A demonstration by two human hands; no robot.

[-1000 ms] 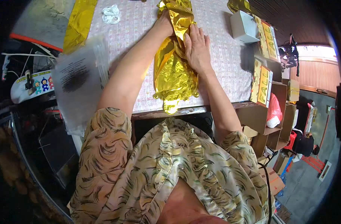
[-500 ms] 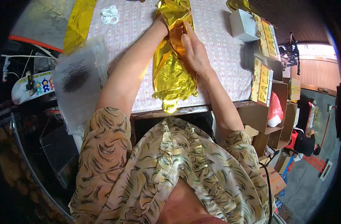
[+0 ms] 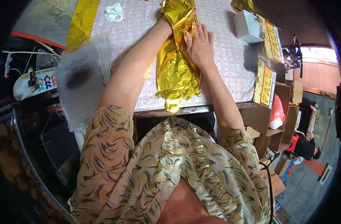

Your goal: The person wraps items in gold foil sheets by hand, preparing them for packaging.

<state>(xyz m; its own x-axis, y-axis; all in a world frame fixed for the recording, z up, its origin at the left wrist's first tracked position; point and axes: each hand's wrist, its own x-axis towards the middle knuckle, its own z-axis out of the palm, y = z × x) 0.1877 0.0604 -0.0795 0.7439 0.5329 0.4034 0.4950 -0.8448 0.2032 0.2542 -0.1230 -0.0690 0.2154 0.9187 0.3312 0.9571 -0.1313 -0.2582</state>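
Note:
A flat, crinkled gold foil balloon (image 3: pixel 178 72) lies lengthwise on the cloth-covered table, its tabbed end at the front edge. My left hand (image 3: pixel 165 25) goes under a fold of the foil at the far part, so its fingers are hidden. Against the foil's right side, my right hand (image 3: pixel 201 46) lies flat with its fingers spread, its thumb touching the foil and the other fingers over the cloth.
A bundle of white string (image 3: pixel 114 13) and another gold foil strip (image 3: pixel 82 24) are at the far left. Clear plastic sleeves (image 3: pixel 80 82) overhang the left edge. On the right stand a small white box (image 3: pixel 248 28), boxes marked "FALL" (image 3: pixel 267 85) and open cardboard boxes (image 3: pixel 280 112).
My right hand has slid off the foil to its right side and its fingers have spread. My left hand stays under the fold. The view has shifted slightly.

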